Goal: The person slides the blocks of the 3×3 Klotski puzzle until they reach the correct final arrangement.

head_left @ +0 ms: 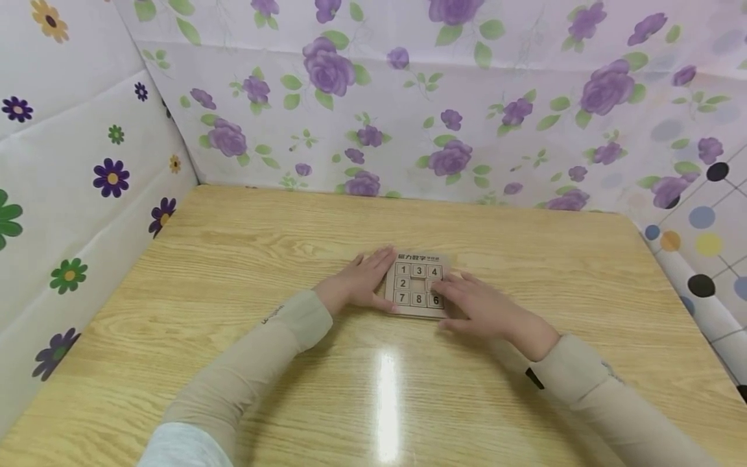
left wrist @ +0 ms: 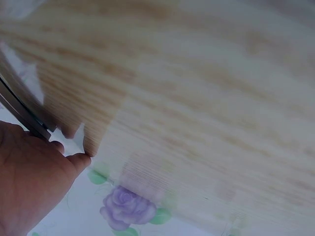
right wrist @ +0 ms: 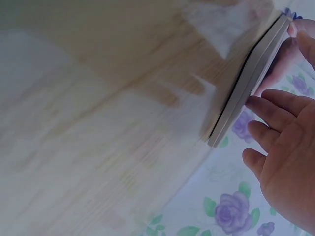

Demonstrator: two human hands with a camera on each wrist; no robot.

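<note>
A square number slide puzzle (head_left: 417, 257) lies flat on the table, with tiles 1, 3, 4 on top, 2 at middle left and 7, 8, 6 below. Its centre slot is bare. My left hand (head_left: 363, 280) braces the left edge, fingers stretched along it and thumb at the lower left corner. Fingertips of my right hand (head_left: 481, 305) rest on the middle right tile (head_left: 429, 285), hiding its number; the thumb lies by the lower right corner. From the right wrist, the puzzle (right wrist: 248, 81) shows edge-on beside the extended fingers.
Around the puzzle spreads the glossy wood-grain table (head_left: 280, 220), with a bright reflection in front. A purple-flowered cloth (head_left: 397, 117) hangs behind its back edge. Another flowered cloth (head_left: 76, 194) hangs at the left, and a dotted one (head_left: 709, 243) at the right.
</note>
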